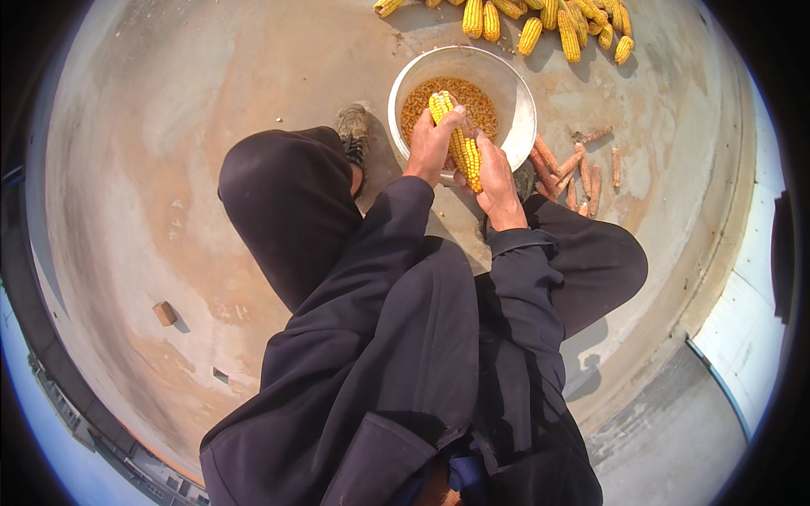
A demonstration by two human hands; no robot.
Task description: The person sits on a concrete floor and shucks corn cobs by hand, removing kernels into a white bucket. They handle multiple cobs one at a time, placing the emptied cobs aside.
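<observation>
An ear of yellow corn (470,159) slants over the near part of a white bucket (517,104), held in both hands. My left hand (431,145) grips its upper half, with the thumb pressed on the kernels. My right hand (497,172) wraps the lower half from the right side. Along the ear's right side, a strip looks stripped of kernels, though fingers partly cover it. Loose corn kernels (484,115) lie across the bucket's bottom.
Several unshelled ears (569,37) are heaped beyond the bucket. Bare reddish cobs (595,183) lie scattered on the concrete floor (145,190) to its right. My shoe (353,129) stands left of the bucket. A brick piece (164,314) rests farther left.
</observation>
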